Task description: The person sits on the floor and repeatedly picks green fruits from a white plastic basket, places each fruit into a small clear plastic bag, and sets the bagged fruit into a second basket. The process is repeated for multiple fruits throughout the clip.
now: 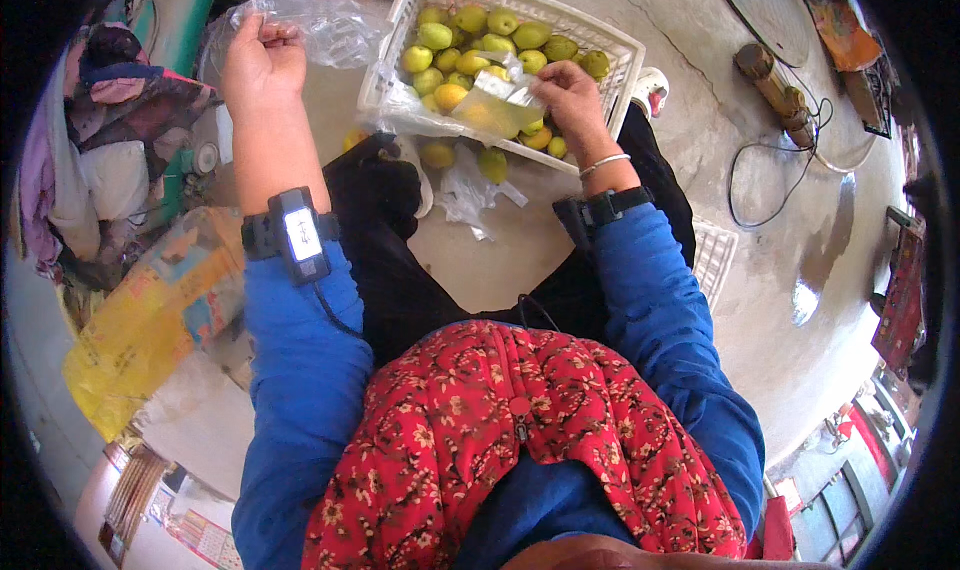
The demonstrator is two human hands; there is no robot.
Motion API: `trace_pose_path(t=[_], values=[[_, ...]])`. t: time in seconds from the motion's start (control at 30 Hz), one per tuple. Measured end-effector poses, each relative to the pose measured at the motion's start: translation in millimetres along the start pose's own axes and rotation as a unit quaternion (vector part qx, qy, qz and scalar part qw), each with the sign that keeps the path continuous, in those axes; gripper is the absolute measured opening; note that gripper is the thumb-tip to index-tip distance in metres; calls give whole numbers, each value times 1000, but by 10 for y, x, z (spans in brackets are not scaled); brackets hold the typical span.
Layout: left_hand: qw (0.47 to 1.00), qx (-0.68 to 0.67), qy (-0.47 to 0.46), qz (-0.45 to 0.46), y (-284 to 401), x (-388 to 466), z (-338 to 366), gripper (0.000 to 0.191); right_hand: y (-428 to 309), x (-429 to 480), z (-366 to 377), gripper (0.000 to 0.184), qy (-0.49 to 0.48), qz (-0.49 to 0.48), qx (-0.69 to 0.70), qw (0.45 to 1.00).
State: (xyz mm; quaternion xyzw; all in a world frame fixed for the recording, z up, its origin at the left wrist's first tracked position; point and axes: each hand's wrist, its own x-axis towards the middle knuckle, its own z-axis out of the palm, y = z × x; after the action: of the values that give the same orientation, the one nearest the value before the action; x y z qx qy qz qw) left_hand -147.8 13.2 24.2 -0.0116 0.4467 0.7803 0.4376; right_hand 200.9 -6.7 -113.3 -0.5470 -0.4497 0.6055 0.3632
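Observation:
A white plastic crate filled with green and yellow pears stands on the floor before me. Up and to the left of the crate, my left hand grips a clear plastic bag in its fingers; the film stretches toward the crate. Over the crate's right part, my right hand pinches a piece of thin clear plastic film, which lies across some of the fruit. Between my feet, on the near side of the crate, two pears lie by a crumpled plastic bag.
Cloths and a yellow printed sack lie at the left, beside a green metal tube. To the right are a cylindrical device with a looped cable and part of another white crate. My shoe is beside the fruit crate.

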Motion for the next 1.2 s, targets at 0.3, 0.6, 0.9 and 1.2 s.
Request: trace_pose_path(t=[0.3, 0.6, 0.9, 1.2], values=[[996, -21, -71, -54, -9, 36, -126, 13, 397, 321, 79, 11, 282, -124, -122, 944], [994, -36, -91, -51, -65, -107, 4, 15, 126, 463, 999, 16, 43, -293, -186, 937], [979, -63, -152, -119, -50, -269, 139, 12, 557, 90, 1779, 17, -213, -238, -514, 796], [992, 26, -94, -79, -223, -333, 340, 12, 390, 59, 1553, 22, -178, -315, -481, 799]])
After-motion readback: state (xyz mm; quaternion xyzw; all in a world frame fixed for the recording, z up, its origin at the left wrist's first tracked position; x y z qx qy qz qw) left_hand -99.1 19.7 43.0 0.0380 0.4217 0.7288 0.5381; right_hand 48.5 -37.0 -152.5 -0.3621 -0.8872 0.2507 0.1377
